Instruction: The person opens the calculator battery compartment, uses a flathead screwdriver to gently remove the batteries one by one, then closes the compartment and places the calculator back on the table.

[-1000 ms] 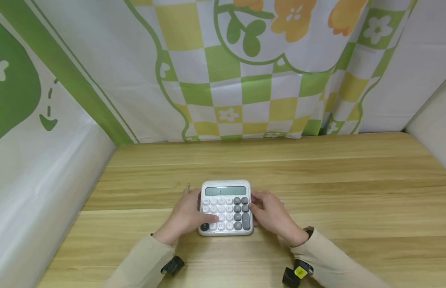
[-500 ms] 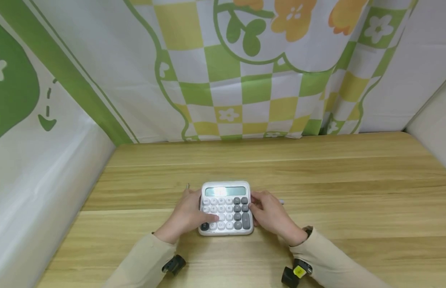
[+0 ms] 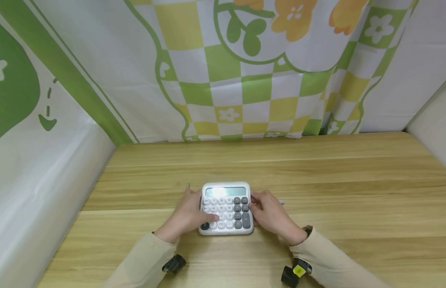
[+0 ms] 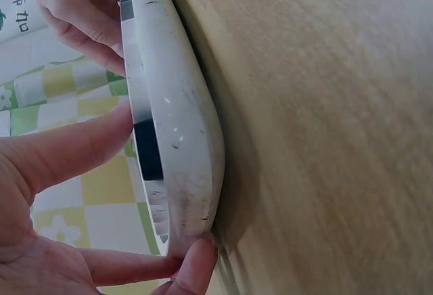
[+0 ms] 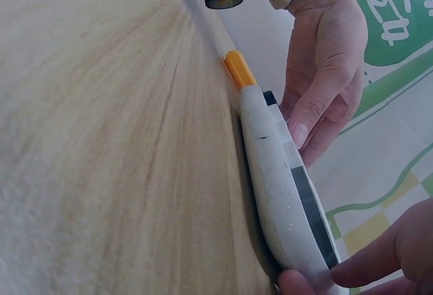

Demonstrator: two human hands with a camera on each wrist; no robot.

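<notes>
A white calculator [image 3: 226, 209] with white, grey and black keys lies between both hands, close over the wooden table. My left hand [image 3: 188, 214] holds its left side, the thumb over the lower left keys. In the left wrist view, fingertips [image 4: 196, 268] touch the calculator's edge. My right hand [image 3: 271, 214] grips the opposite side, thumb by the grey keys. The right wrist view has the calculator's white side [image 5: 277, 180] a little apart from the tabletop along a dark shadow. Its underside is hidden.
An orange, round-ended object [image 5: 239, 70] shows beside the calculator. A thin metallic tip [image 3: 188, 186] pokes out beyond the left hand, and a small whitish tip [image 3: 282, 202] beyond the right. A patterned green, yellow and white curtain [image 3: 241, 92] hangs behind the table [image 3: 334, 176].
The calculator's far edge has shifted slightly toward me, its tilt changing a little. Glare has appeared on its display. Both hands have stayed nearly in place.
</notes>
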